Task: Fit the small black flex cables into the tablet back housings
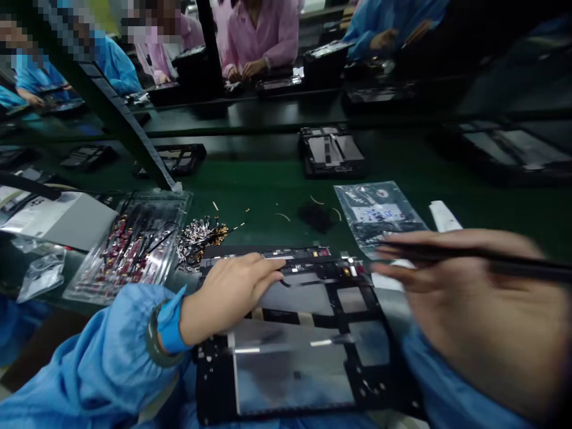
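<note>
A flat black frame [308, 333] with grey panels lies on the near edge of the green table [268, 179], right in front of the person. It looks like the open back of a tablet.

The left hand [227, 295] rests flat on the top left part of the frame. Its fingers lie close together and point right, and the tips press on a thin strip along the top edge. A blue sleeve [98, 357] covers the arm, with a blue band at the wrist.

The right hand [473, 304] is up close to the camera and looks blurry. It hangs over the right side of the frame. Its fingers pinch a thin dark stick tool [469, 255] that points to the left.

Just left of the frame sits a clear plastic tray [129, 247] full of small red and black parts. A little pile of shiny bits [201, 235] lies between the tray and the frame. Behind the frame, a clear bag [378, 214] with a label lies on the table. Farther back rests another black frame [330, 152].

Across the table, other people in pink and blue coats [263, 36] work with their own hands.
</note>
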A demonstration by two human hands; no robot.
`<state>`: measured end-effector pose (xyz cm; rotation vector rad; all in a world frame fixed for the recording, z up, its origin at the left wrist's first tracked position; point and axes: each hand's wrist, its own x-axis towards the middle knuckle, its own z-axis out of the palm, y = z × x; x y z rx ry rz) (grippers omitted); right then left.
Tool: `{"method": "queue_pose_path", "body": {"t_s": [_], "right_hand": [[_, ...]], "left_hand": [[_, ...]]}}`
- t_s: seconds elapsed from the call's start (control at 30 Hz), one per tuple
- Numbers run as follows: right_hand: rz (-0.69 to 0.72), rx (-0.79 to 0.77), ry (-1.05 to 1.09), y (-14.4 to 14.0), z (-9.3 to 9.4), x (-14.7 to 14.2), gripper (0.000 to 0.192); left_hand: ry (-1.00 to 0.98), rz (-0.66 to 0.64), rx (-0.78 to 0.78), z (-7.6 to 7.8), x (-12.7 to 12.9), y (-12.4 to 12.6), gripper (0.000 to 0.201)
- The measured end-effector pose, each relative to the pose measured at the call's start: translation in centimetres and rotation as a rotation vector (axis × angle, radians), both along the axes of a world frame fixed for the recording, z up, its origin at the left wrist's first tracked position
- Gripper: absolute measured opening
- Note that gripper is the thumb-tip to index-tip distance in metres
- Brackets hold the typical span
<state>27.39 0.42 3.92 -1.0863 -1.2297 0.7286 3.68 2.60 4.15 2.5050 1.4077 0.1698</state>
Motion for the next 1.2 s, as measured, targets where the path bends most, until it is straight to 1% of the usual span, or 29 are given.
{"method": "queue_pose_path", "body": {"t_s": [0.07, 0.13, 0.23, 0.3, 0.4, 0.5, 0.67, 0.87, 1.2], "right_hand": [[0.082, -0.031, -0.028, 0.2, 0.2, -2.6, 0.005], [0.117, -0.053, -0.097, 0.6, 0.0, -4.0, 0.009], [0.134, -0.067, -0.210, 1.2, -0.8, -4.4, 0.008], [0.166, -0.086, -0.294, 1.4, -1.3, -4.2, 0.008], [0.212, -0.104, -0.351, 1.5, -1.7, -4.1, 0.010], [0.240, -0.100, -0.359, 1.6, -1.9, -4.1, 0.010], [0.283, -0.103, -0.398, 1.6, -1.8, -4.2, 0.007], [0.326, -0.039, -0.468, 1.6, -1.8, -4.4, 0.005], [0.313, -0.027, -0.501, 1.5, -2.1, -4.5, 0.003]], "left_hand": [[-0.094, -0.013, 0.093, -0.7, 0.0, -0.6, 0.033], [-0.238, -0.052, 0.141, -1.0, -0.4, -0.8, 0.030], [-0.416, -0.113, 0.089, -1.1, -0.9, -0.8, 0.023], [-0.454, -0.134, 0.025, -1.1, -1.3, -0.6, 0.021], [-0.433, -0.147, -0.031, -1.0, -1.5, -0.5, 0.022], [-0.416, -0.155, -0.040, -1.0, -1.6, -0.5, 0.022], [-0.414, -0.176, -0.007, -1.0, -1.7, -0.6, 0.023], [-0.385, -0.176, 0.071, -0.8, -1.5, -0.7, 0.021], [-0.369, -0.175, 0.088, -1.1, -1.5, -0.5, 0.022]]}}
